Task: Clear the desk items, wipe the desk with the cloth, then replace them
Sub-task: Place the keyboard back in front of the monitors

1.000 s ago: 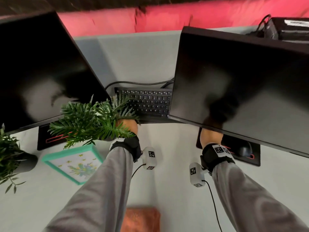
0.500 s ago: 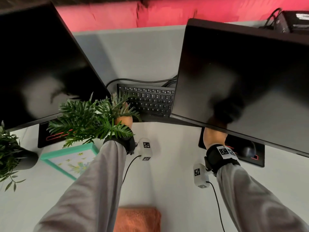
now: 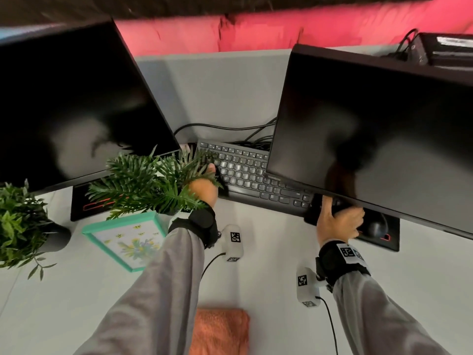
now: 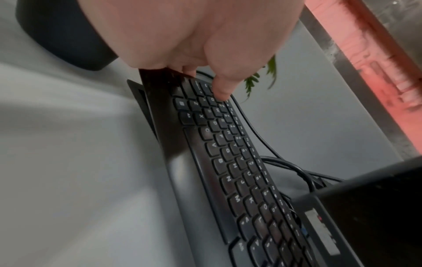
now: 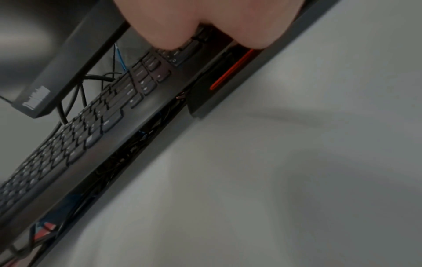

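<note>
A black keyboard lies slanted on the grey desk, between two monitors. My left hand grips its left end, partly behind fern leaves; in the left wrist view the thumb presses the top-left keys of the keyboard. At the other end my right hand grips the keyboard under the right monitor's lower edge. The right wrist view shows the keyboard running away from the palm. An orange cloth sits folded at the near edge.
Large black monitors stand left and right, with cables behind the keyboard. A fern, a teal picture frame and a second potted plant crowd the left. A black mouse rests on the right monitor's base.
Both hands have drawn the keyboard out from under the monitors toward me, its right end swinging nearer. The right hand, hidden before, now shows below the monitor's edge.
</note>
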